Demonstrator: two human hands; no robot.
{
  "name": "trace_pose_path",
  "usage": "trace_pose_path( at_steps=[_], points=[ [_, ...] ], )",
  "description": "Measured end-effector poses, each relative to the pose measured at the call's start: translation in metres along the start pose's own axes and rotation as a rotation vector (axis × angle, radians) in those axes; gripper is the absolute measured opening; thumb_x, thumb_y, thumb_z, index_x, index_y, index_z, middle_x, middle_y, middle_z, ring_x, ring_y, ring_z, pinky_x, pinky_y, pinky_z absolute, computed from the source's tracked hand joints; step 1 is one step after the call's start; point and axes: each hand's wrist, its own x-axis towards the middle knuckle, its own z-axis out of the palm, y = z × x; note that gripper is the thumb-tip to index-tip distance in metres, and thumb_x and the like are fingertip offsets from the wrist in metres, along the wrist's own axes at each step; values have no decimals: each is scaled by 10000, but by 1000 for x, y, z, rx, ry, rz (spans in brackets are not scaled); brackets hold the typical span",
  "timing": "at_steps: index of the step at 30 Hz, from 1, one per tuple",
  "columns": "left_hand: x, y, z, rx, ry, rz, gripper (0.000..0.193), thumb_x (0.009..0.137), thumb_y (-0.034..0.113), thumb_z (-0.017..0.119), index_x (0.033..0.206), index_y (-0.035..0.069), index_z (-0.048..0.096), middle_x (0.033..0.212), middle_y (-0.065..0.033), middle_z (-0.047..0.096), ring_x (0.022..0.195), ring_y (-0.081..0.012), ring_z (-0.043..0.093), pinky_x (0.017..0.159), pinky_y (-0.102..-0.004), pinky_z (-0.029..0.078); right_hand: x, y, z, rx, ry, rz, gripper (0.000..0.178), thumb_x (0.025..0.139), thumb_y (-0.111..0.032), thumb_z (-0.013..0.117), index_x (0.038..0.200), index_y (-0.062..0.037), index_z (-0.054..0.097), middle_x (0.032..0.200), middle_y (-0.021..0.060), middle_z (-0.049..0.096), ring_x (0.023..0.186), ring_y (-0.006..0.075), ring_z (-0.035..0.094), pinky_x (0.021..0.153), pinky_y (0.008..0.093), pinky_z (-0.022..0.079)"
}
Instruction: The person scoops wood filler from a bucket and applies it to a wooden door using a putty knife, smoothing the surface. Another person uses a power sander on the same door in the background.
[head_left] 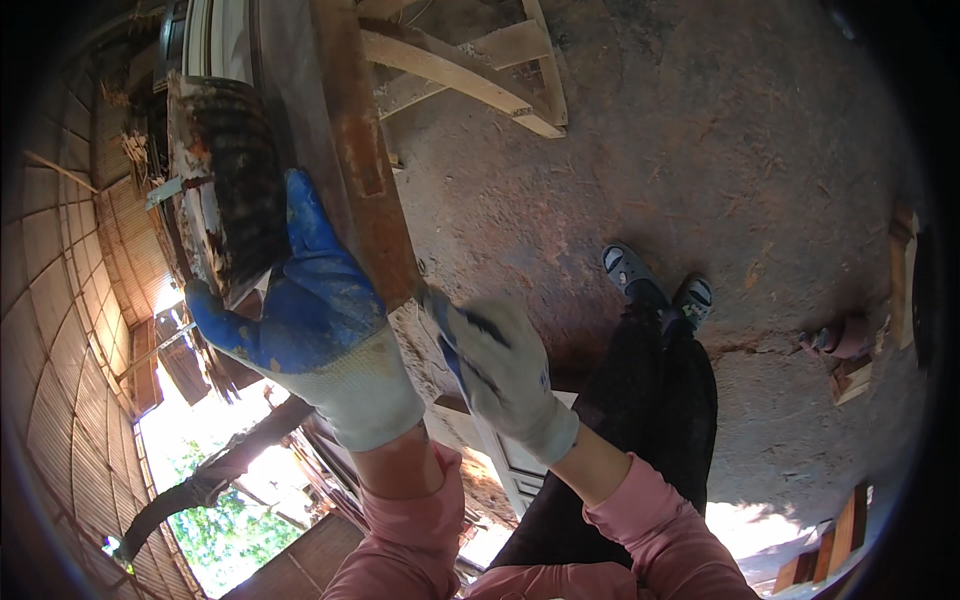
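Note:
My left hand (310,315), in a white knit glove with a blue coating, has its thumb and fingers around the lower end of a dark, curved, ribbed piece (235,180) with a flaking, pale edge. It looks like weathered wood, though its kind is not certain. Just right of it, my right hand (495,370), gloved in white and blue, is closed by the end of a reddish-brown wooden board (365,170). Its fingers curl downward and are slightly blurred, so what they hold is hidden.
A pale wooden frame with crossed legs (460,75) stands on the rough floor (640,160) beyond the board. My feet in grey clogs (625,268) are right of centre. Wooden blocks (835,540) lie at the lower right. A dark beam (210,475) crosses a bright opening at left.

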Motion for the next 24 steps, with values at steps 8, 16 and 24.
trace_pose_path(
  at_steps=[8, 16, 24],
  points=[
    [-1, 0, -3, 6, -55, -47, 757, 912, 399, 715, 1467, -18, 415, 1450, -251, 484, 1348, -376, 509, 1169, -561, 429, 11, -9, -21, -1, 43, 116, 434, 850, 4, 651, 1283, 4, 679, 1022, 157, 650, 842, 262, 628, 755, 330, 511],
    [-7, -4, 2, 118, 11, 57, 722, 936, 390, 688, 1467, -17, 415, 1435, -248, 492, 1331, -362, 528, 1160, -532, 452, 5, -4, -24, 145, 252, 271, 365, 865, 24, 663, 1226, -6, 706, 984, 149, 656, 820, 276, 641, 743, 348, 505],
    [-9, -5, 8, 130, 53, 28, 920, 851, 309, 757, 1529, -84, 274, 1541, -295, 366, 1468, -416, 341, 1263, -547, 245, 76, -1, 3, 175, 220, 158, 331, 948, -12, 648, 1272, 52, 662, 1025, 106, 626, 859, 136, 620, 735, 241, 484]
  ],
)
